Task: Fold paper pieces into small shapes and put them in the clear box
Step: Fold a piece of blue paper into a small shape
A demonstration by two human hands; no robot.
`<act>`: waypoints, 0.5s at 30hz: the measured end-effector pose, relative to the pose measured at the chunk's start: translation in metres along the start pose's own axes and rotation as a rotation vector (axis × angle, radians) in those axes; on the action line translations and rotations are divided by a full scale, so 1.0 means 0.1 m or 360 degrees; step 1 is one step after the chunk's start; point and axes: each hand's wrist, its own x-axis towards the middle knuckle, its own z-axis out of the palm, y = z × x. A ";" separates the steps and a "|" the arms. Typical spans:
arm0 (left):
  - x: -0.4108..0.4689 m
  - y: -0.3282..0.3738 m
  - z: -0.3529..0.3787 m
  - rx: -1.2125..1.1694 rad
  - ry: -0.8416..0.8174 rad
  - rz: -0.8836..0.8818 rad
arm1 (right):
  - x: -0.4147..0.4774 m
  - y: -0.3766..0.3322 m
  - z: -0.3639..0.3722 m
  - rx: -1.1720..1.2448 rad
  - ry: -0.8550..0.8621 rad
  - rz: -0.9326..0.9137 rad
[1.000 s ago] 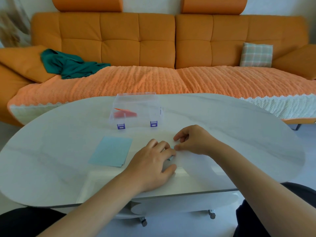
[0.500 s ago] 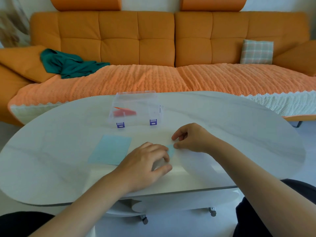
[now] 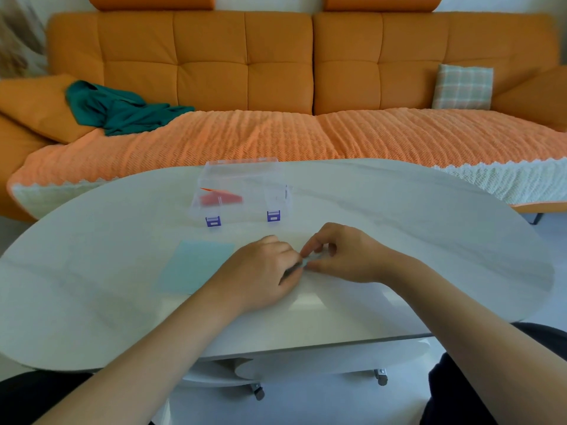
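Paper piece (image 3: pixel 310 262) held between both hands, short of the box

A small pale blue paper piece sits low over the white table (image 3: pixel 429 240), near its front edge, and only a sliver of it shows between the two hands. The right hand (image 3: pixel 340 256) pinches it from the right, thumb underneath and forefinger on top, the other fingers bent in behind. The left hand (image 3: pixel 260 271) meets it from the other side, fingers curled down around the paper's left end, knuckles up. The fingertips of both hands are almost touching.

Just left of the left hand a flat light blue sheet (image 3: pixel 193 268) lies on the table, its right edge tucked under that wrist. Further back, apart from the hands, stands the clear box (image 3: pixel 276 191) with two purple latches facing forward. A red folded shape (image 3: pixel 221 199) lies inside it, toward the left.

Behind the table runs an orange sofa (image 3: pixel 245 72) with a green cloth (image 3: pixel 119 108) bunched at its left end and a checked cushion (image 3: pixel 463 87) at its right.
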 end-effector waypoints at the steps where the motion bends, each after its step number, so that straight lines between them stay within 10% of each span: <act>1: 0.01 -0.01 -0.01 -0.0026 0.0045 -0.0007 | -0.01 0.01 0.00 -0.0005 -0.0005 -0.0033; 15: -0.02 0.01 -0.35 -0.1134 0.0191 -0.0794 | -0.05 -0.25 -0.02 0.0682 0.0275 -0.0115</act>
